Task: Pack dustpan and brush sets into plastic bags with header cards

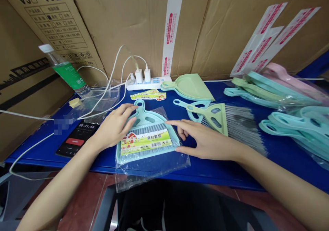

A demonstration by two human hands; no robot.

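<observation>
In front of me a light-blue dustpan (118, 158) lies flat with a matching hand brush (148, 118) on top. A printed label card (146, 142) sits across the bristles. Clear plastic bag film (154, 171) surrounds the set and spreads toward the table's front edge. My left hand (115, 124) rests at the set's left side, fingers apart near the handle. My right hand (203, 138) is at the right side, its index fingertip at the brush's edge and its thumb near the dustpan's lower right corner. Neither hand is closed around anything.
Behind are green dustpans (195, 85), brushes (213, 116) and spare label cards (149, 94). Bagged sets (303, 131) are piled at the right. A power strip (154, 82), white cables, a phone (78, 136) and a water bottle (68, 73) stand left. Cardboard boxes (133, 22) wall the back.
</observation>
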